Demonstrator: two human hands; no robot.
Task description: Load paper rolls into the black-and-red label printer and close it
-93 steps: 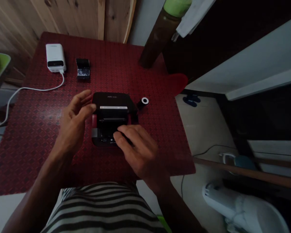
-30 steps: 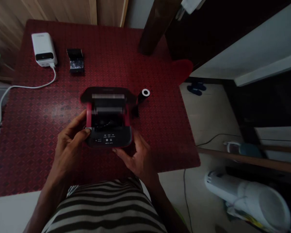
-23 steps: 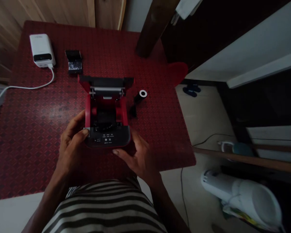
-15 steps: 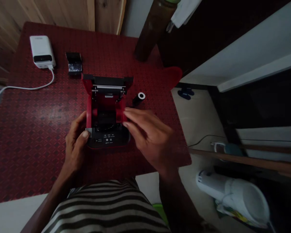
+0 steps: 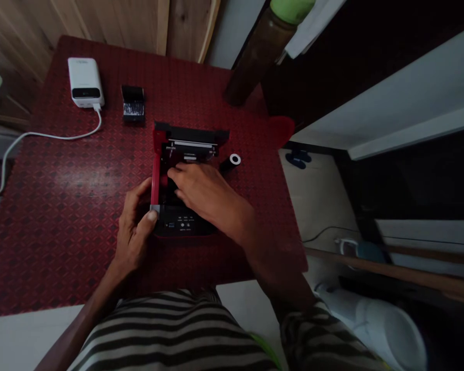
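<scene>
A red and black device (image 5: 185, 221) like a small printer stands on the red patterned table (image 5: 81, 221), its lid (image 5: 191, 135) raised. My left hand (image 5: 133, 226) grips its left front corner, thumb on the grey edge and fingers along the side. My right hand (image 5: 201, 190) reaches over the right side into the open compartment, fingers bent and close together; whatever they hold there is hidden. Just right of the device lies a small black roll (image 5: 230, 163) with a white ring end.
A white power bank (image 5: 85, 77) with a white cable is at the back left, beside a small black item (image 5: 133, 105). At the back right stands a tall bottle (image 5: 255, 56) with a green cap. A red round object (image 5: 281, 131) is at the right edge.
My right hand has moved left from the device's right wall into its compartment, covering much of it. My left hand keeps its grip on the corner. The whole view has shifted slightly.
</scene>
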